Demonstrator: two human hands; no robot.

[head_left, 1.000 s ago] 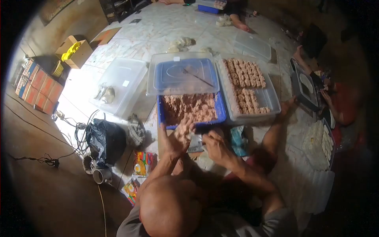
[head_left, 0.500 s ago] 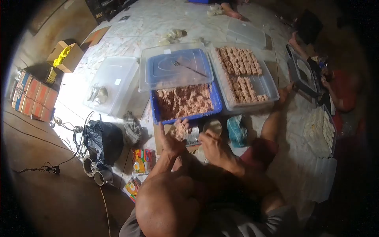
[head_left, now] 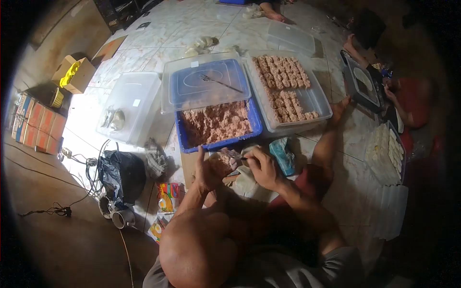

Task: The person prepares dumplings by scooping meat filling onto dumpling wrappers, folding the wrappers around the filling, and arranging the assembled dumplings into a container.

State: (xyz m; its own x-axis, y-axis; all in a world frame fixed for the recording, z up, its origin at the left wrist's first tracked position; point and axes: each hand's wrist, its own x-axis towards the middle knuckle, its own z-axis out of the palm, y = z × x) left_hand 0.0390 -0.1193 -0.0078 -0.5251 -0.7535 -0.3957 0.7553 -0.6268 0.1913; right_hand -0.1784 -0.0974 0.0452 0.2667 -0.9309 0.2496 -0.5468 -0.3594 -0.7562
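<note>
In front of me, just below the blue tub [head_left: 218, 143] of pinkish minced filling [head_left: 216, 122], my left hand [head_left: 207, 175] cups a lump of the same filling [head_left: 221, 164], its thumb pointing up. My right hand [head_left: 263, 168] pinches a thin metal utensil [head_left: 244, 159], whose far end reaches the lump; its exact kind is unclear. Under the right hand is a pale, thin, round piece [head_left: 246, 180], partly covered. A teal cloth or packet [head_left: 282, 156] lies just right of that hand.
A fork [head_left: 221, 83] rests on the tub's clear lid [head_left: 168, 103]. Shaped filling pieces [head_left: 281, 72] stand in rows in a clear box [head_left: 322, 103] to the right. A black bag [head_left: 120, 175], cables and a mug [head_left: 123, 219] lie left. Another person's hand [head_left: 394, 91] is at far right.
My right hand has brought the utensil to the lump at my left hand. The left hand still cups the filling, and the whole view has shifted slightly.
</note>
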